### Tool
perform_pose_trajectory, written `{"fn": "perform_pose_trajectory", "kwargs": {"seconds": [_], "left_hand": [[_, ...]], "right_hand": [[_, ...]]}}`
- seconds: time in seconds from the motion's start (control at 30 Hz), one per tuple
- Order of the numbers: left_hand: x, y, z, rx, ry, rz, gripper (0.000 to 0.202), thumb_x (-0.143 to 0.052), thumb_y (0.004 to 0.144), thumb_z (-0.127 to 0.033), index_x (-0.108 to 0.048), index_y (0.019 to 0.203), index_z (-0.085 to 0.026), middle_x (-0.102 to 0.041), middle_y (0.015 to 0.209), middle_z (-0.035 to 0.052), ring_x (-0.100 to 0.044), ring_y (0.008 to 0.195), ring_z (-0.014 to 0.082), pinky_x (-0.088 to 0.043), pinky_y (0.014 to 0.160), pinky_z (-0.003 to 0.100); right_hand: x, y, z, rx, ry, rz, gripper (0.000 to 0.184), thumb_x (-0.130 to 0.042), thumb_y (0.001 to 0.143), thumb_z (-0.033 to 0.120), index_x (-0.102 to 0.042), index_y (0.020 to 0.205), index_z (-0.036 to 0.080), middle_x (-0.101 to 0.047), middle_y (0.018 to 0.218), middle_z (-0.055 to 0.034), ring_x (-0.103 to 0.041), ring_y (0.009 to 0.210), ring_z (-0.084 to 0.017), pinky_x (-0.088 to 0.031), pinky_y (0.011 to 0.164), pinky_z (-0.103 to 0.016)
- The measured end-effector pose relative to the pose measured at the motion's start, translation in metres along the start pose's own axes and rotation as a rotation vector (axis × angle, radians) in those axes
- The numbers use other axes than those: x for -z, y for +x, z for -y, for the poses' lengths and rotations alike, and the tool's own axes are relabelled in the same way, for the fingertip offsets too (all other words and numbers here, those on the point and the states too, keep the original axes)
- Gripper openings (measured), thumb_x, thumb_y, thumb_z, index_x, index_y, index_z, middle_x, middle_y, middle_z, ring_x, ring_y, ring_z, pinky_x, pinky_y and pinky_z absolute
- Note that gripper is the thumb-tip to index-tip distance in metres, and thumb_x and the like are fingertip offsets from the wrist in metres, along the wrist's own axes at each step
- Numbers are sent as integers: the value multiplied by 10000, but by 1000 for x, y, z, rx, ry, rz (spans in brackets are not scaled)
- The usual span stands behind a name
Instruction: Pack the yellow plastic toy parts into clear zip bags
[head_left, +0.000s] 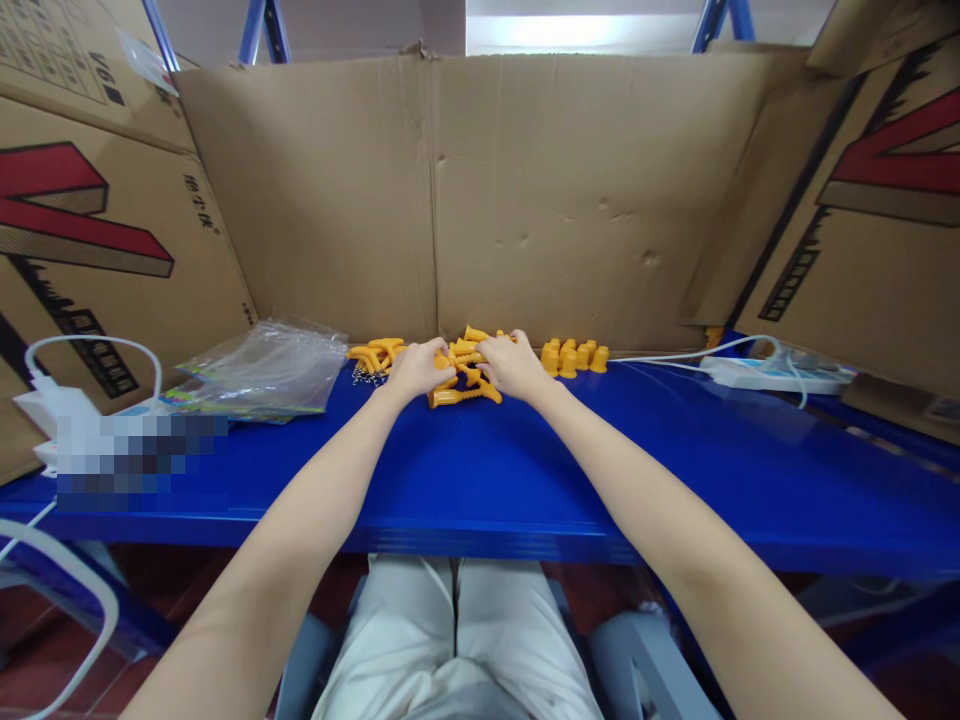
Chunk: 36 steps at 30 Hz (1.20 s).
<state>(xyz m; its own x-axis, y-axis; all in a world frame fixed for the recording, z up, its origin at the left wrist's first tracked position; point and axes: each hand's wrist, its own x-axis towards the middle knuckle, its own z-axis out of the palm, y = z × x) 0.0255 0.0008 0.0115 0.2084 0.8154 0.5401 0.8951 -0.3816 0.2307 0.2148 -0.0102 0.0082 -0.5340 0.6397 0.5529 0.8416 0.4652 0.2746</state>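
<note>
Head view: pile of orange-yellow, ribbed plastic pieces (463, 350) sits nr rear edge of blue, flat-topped table (465, 470), btwn L hand (416, 372) and R hand (516, 365). Front piece, an orange-yellow, flared plastic handle (454, 397), lies on front-edge side of both hands' fingers; long axis approx. parallel to front edge, flared end L, curved end R, latter just beside R hand, the nearer. Fingers of both hands bent at pile; firm grasp or mere contact: cannot tell
</note>
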Motion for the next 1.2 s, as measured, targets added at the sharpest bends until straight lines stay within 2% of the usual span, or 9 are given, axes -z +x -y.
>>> {"fn": "perform_pose_trajectory", "kwargs": {"seconds": [0.23, 0.43, 0.5, 0.57, 0.67, 0.77, 0.93, 1.07, 1.2], "left_hand": [[0, 1, -5, -6, -9, 10, 243, -602, 668, -320, -653, 878, -208, -610, 655, 10, -568, 664, 190, -360, 592, 264], [2, 3, -9, -28, -80, 32, 212, -595, 631, -283, -646, 813, -188, -541, 587, -29, -488, 576, 137, -305, 546, 245], [4, 3, -10, -34, -154, 71, 145, -595, 606, -247, -622, 729, -176, -499, 544, -45, -445, 535, 115, -296, 527, 239], [5, 3, -11, -23, -256, 157, 68, -586, 590, -216, -579, 640, -171, -457, 497, -61, -403, 491, 93, -286, 503, 231], [5, 3, -10, 19, -369, 232, 45, -572, 584, -193, -532, 584, -173, -416, 448, -77, -362, 451, 75, -266, 480, 221], [5, 3, -7, 76, -406, 166, 41, -566, 593, -174, -535, 619, -170, -396, 439, -87, -349, 446, 72, -256, 477, 218], [-1, 9, 5, 174, -424, -39, 104, -561, 640, -157, -556, 743, -167, -376, 459, -92, -375, 453, 90, -263, 478, 219], [-9, 14, 28, 264, -405, -208, 144, -530, 673, -119, -554, 805, -170, -425, 501, -75, -445, 500, 110, -337, 532, 221], [-18, 18, 53, 344, -375, -300, 193, -510, 735, -131, -562, 915, -181, -548, 638, -28, -549, 613, 138, -424, 632, 249]], "right_hand": [[1, 0, -2, -16, -71, -103, 279, -378, 870, 71, -564, 1062, 150, -641, 1026, -129, -517, 975, -252, -221, 950, -425], [0, 1, -1, -4, -107, -175, 292, -334, 892, 78, -564, 1053, 160, -645, 995, -110, -501, 974, -243, -225, 969, -451], [2, 2, -1, -10, -115, -187, 295, -325, 898, 79, -567, 1044, 165, -645, 982, -107, -501, 974, -242, -226, 975, -453], [2, 1, -4, -34, -117, -206, 299, -328, 892, 72, -565, 1047, 168, -645, 982, -109, -500, 977, -243, -222, 982, -458], [2, -1, -14, -135, -99, -231, 282, -357, 875, 73, -559, 1053, 158, -639, 1003, -120, -503, 986, -247, -227, 980, -460], [-1, -3, -27, -270, -34, -282, 232, -400, 879, 129, -548, 1057, 143, -628, 1029, -132, -506, 998, -253, -260, 949, -442], [-8, -9, -57, -534, 89, -454, 232, -444, 896, 286, -541, 1049, 141, -602, 1063, -139, -499, 1013, -264, -305, 893, -425], [-16, -23, -85, -762, 143, -533, 262, -448, 882, 342, -541, 1035, 150, -581, 1090, -141, -486, 1026, -271, -338, 859, -422], [-30, -45, -108, -956, 176, -506, 249, -494, 835, 338, -552, 991, 153, -583, 1066, -137, -495, 1019, -269, -363, 854, -409]]}}
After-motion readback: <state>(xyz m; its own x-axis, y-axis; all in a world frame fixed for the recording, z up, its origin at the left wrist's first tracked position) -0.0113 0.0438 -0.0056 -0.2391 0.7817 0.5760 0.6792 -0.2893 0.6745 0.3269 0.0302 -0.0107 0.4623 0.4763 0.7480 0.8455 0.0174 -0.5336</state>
